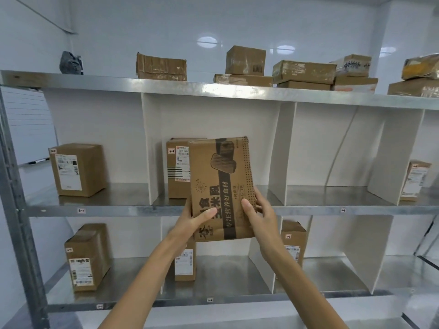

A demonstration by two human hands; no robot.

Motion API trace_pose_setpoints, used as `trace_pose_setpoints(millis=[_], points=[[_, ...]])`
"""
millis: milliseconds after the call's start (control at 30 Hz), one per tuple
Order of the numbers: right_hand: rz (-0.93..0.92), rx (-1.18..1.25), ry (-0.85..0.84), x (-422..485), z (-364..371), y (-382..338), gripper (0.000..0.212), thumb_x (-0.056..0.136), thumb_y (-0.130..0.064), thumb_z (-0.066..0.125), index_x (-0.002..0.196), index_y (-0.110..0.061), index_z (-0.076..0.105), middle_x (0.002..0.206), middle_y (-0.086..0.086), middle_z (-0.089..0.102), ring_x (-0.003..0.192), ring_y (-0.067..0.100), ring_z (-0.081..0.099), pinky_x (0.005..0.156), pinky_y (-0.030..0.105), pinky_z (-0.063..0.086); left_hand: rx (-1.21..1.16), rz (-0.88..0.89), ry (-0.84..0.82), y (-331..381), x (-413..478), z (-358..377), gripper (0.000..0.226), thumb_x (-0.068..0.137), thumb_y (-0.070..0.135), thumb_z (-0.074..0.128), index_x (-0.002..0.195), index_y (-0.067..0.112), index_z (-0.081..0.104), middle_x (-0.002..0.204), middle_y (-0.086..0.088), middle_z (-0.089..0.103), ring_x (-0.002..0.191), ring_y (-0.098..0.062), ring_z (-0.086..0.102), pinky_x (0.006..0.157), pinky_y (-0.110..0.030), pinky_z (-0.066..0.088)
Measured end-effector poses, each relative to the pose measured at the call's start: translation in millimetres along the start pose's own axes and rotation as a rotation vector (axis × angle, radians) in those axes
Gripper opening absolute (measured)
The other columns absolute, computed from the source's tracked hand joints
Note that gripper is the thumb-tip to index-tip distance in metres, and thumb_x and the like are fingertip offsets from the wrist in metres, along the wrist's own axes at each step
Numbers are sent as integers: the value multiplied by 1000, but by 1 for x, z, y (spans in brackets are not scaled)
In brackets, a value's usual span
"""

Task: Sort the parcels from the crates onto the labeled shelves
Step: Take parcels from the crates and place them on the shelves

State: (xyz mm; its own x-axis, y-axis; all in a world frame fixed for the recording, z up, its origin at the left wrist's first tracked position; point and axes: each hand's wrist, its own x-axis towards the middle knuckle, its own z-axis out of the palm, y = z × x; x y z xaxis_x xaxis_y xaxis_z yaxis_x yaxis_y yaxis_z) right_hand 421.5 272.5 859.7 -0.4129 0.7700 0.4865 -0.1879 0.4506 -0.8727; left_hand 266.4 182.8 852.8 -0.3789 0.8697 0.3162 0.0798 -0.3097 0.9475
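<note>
Cardboard printed parcel (221, 188) upright at the middle shelf's (332, 211) front edge, I note left hand (190, 222) and right hand (260, 212) grasping its lower sides, labelled box (177, 167) just behind.

A metal shelving unit (14, 210) is divided into bays by white dividers (148, 143). On its top shelf (118, 83) a dark grey bag (70, 63) is set at the left, with taped cartons (304, 71) laid singly or stacked further right. On the middle shelf (114, 207), labelled boxes (77, 169) are stood in the first, second and far-right bays; on the lower shelf (142, 302), further boxes (86, 256) are stood in the first three bays.
</note>
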Motion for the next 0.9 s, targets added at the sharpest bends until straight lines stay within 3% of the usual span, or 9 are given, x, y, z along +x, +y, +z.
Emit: trace_pose_setpoints(millis=[133,200,400,500,567,633,700,800,900], points=[[14,110,-118,13,-27,-7,70,82,-50,50,145,-41,22,128,-13,48,105,2,57,71,19,53,-142,-12,-43,3,-10,2,44,81,30,68,120,26,48,114,-5,68,106,-22,64,82,-36,56],[72,118,-239,20,-37,-6,71,83,-55,51,145,-41,21,130,-16,48,107,6,60,80,26,54,-154,-21,-59,8,-11,6,43,81,31,65,120,24,48,112,-7,68,104,-22,65,79,-33,56],[115,55,-203,25,-45,6,110,51,-71,75,142,-43,21,135,-7,50,118,15,55,95,37,52,147,135,72,4,-3,5,52,87,44,58,136,40,39,131,7,57,119,-13,56,102,-42,45],[16,13,-107,14,-35,11,96,62,-53,79,141,-40,25,132,-15,47,117,8,52,90,28,51,274,240,204,6,1,21,60,96,23,49,144,45,21,148,9,25,132,-5,31,111,-35,32],[-21,2,-40,8,-26,12,84,70,-41,79,137,-38,28,130,-18,45,117,1,48,93,24,47,207,160,153,10,3,29,62,92,46,49,145,43,16,152,11,16,137,-8,23,113,-38,29],[-53,-6,11,0,-20,11,78,74,-32,77,132,-43,26,124,-27,42,113,-9,45,88,14,43,192,54,44,7,8,29,100,66,78,55,145,46,4,155,12,10,142,-15,19,113,-46,28],[-64,-25,40,-4,-18,13,78,75,-31,76,131,-45,24,123,-31,40,112,-13,44,86,10,42,302,35,-23,3,8,29,122,51,80,65,142,50,-10,156,13,3,143,-16,16,113,-46,29],[-82,-2,-16,-7,-23,10,66,78,-40,72,133,-43,35,125,-19,50,114,-2,51,88,18,50,214,88,-73,-1,7,25,118,61,54,78,143,49,-7,149,13,24,134,-7,34,100,-24,43],[-42,139,-100,-1,-42,8,40,91,-43,54,130,-37,47,116,-4,62,113,15,57,90,29,51,-37,18,-102,3,-2,17,88,70,37,75,143,35,26,133,3,54,117,-14,58,92,-32,52]])
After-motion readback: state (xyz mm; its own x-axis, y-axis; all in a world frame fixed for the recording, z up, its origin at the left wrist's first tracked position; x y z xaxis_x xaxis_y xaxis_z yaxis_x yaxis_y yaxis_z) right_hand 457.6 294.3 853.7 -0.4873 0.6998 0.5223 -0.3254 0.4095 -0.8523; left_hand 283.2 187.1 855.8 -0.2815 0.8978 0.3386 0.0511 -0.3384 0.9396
